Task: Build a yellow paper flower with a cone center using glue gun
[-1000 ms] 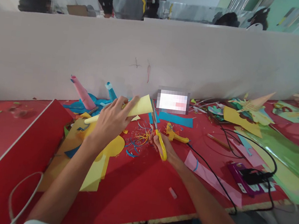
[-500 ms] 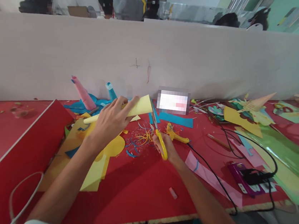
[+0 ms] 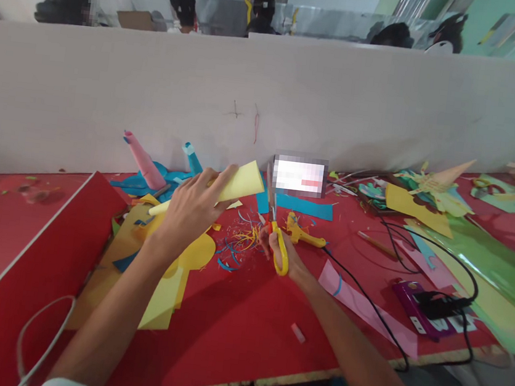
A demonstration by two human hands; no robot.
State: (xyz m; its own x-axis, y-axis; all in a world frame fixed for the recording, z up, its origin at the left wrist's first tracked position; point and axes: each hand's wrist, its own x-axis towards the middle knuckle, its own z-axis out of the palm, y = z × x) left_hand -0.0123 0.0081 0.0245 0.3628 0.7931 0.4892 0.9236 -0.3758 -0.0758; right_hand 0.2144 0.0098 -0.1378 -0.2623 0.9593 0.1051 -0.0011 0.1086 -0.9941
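Note:
My left hand (image 3: 196,201) is closed around a strip of pale yellow paper (image 3: 244,182), whose end sticks out to the right past my fingers. In my right hand (image 3: 285,252) is a pair of scissors (image 3: 276,226) with yellow handles, the blades pointing up and away from me. The blades stand just right of the paper's end, apart from it. Below, between my hands, lies a heap of thin yellow and blue paper shreds (image 3: 245,238). A yellow glue gun (image 3: 304,232) rests right behind my right hand.
Yellow paper pieces (image 3: 158,305) lie under my left arm beside a red divider (image 3: 46,255). Pink and blue paper rolls (image 3: 144,164) stand at the back left. At right are a pink strip (image 3: 365,307), a purple power box (image 3: 425,308) with black cables, and green sheets (image 3: 499,276).
The scissors have swung slightly to the right, away from the paper's end, and their blades now point more upright. My left hand and the paper have barely moved.

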